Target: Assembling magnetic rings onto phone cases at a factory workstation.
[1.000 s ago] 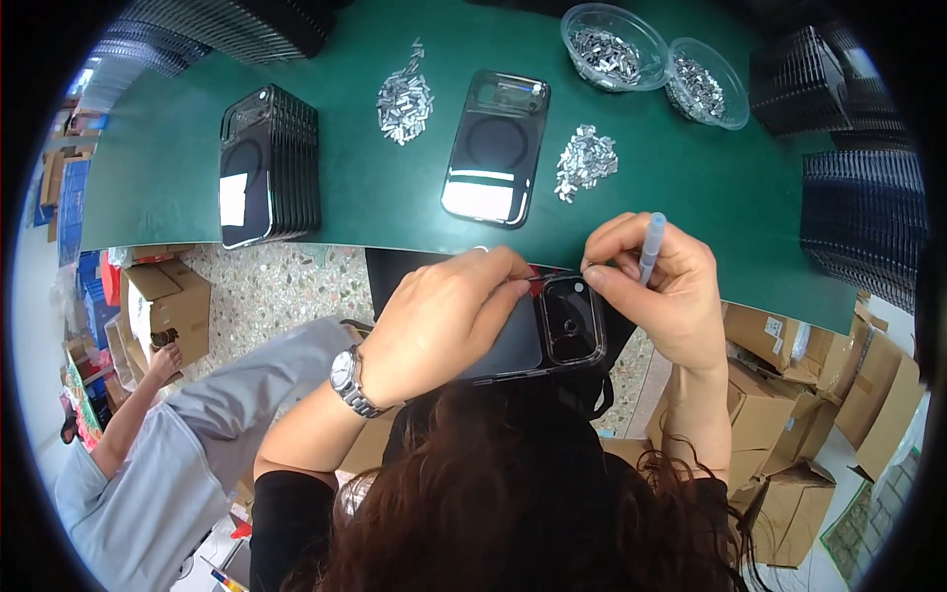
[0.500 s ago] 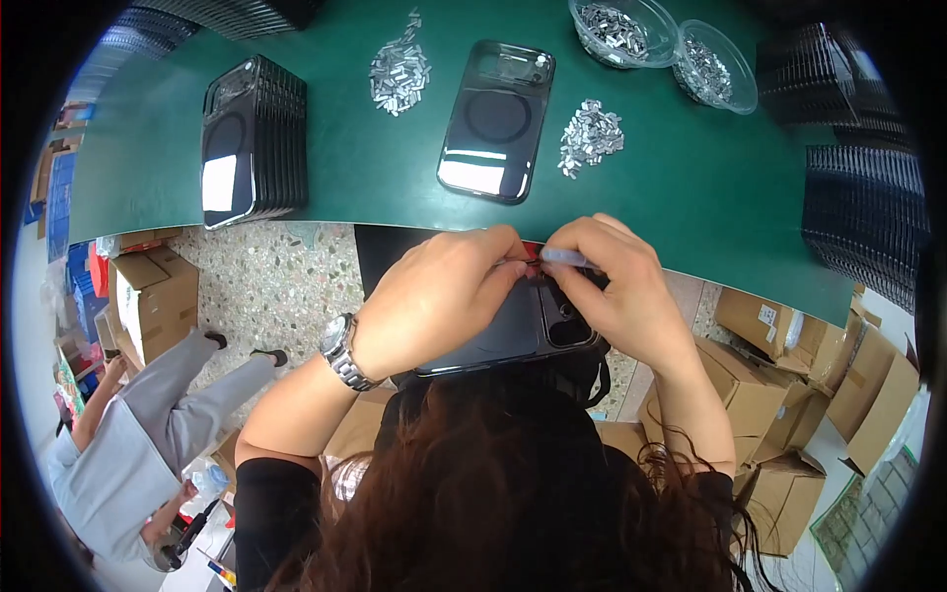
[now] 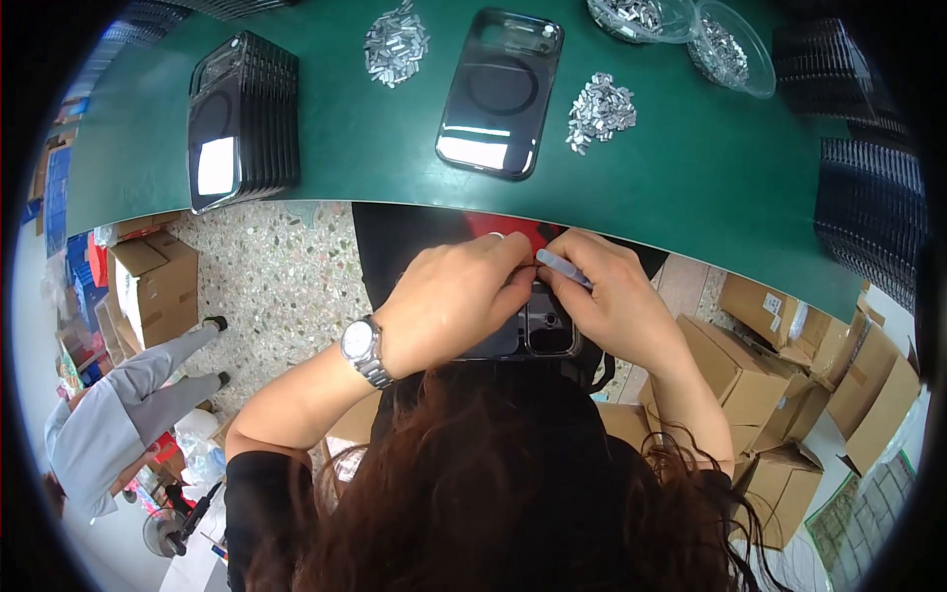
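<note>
Close to my body, below the table edge, a dark phone case [image 3: 549, 333] with a camera cutout lies under both hands. My left hand [image 3: 444, 296], with a watch [image 3: 361, 342] on its wrist, is closed at the case's upper edge, thumb against the bent fingers. Between the thumb and fingers of my right hand [image 3: 617, 296] is a pale, pen-like stick tool [image 3: 564, 267]. Its tip meets the left fingertips at the case edge. Whatever tiny part may be pinched there is hidden.
On the green table [image 3: 365, 148] lie another phone case [image 3: 498, 94] and two piles of small metal pieces [image 3: 397, 49] [image 3: 601, 112]. Left stands a stack of cases [image 3: 214, 118]; right, more stacks [image 3: 868, 212] and plastic tubs [image 3: 760, 61]. Cardboard boxes [image 3: 755, 380] flank me; a person [image 3: 128, 395] is at left.
The view has shifted, so the table sits higher. My hands stay together at the case edge, with the stick tool now tilted more steeply. The person at left has moved.
</note>
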Demonstrator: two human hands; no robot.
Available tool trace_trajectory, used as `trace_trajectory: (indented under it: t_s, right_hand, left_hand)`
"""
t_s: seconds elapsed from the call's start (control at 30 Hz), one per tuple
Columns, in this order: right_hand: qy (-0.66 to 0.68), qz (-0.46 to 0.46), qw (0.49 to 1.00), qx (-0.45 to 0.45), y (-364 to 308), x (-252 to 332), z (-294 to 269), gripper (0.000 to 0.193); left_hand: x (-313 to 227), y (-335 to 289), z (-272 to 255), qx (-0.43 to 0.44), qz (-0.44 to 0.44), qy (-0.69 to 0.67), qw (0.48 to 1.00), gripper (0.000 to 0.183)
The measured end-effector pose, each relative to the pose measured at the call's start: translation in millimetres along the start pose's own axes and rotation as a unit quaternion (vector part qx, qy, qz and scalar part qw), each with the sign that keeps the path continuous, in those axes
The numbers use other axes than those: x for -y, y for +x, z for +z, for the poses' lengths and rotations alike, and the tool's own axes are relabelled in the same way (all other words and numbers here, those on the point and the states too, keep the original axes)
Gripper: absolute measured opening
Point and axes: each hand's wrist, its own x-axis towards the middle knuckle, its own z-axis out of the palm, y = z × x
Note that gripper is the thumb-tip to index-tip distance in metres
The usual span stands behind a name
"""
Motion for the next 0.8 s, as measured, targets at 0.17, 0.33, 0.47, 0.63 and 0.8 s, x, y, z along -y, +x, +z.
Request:
trace_trajectory:
  t_s: [0.17, 0.33, 0.47, 0.63, 0.8]
  right_hand:
    - [0.005, 0.005, 1.0, -0.014, -9, -16, 11, 0.02]
    - [-0.186, -0.036, 0.982, 0.002, -21, -7, 9, 0.031]
    - [-0.309, -0.058, 0.949, 0.04, -20, -8, 17, 0.032]
    - [-0.283, -0.032, 0.959, -0.007, -14, -23, 38, 0.03]
    - [-0.238, 0.019, 0.971, -0.014, -7, -23, 63, 0.029]
  left_hand:
    - [7, -3, 13, -0.001, 0.014, 0.051, 0.999, 0.018]
    - [12, -6, 19, 0.008, 0.022, 0.077, 0.997, 0.018]
    - [14, -10, 22, 0.002, 0.04, 0.104, 0.994, 0.015]
    - [24, -6, 27, -0.014, 0.046, 0.156, 0.987, 0.014]
    - [36, -21, 29, -0.04, 0.038, 0.228, 0.972, 0.012]
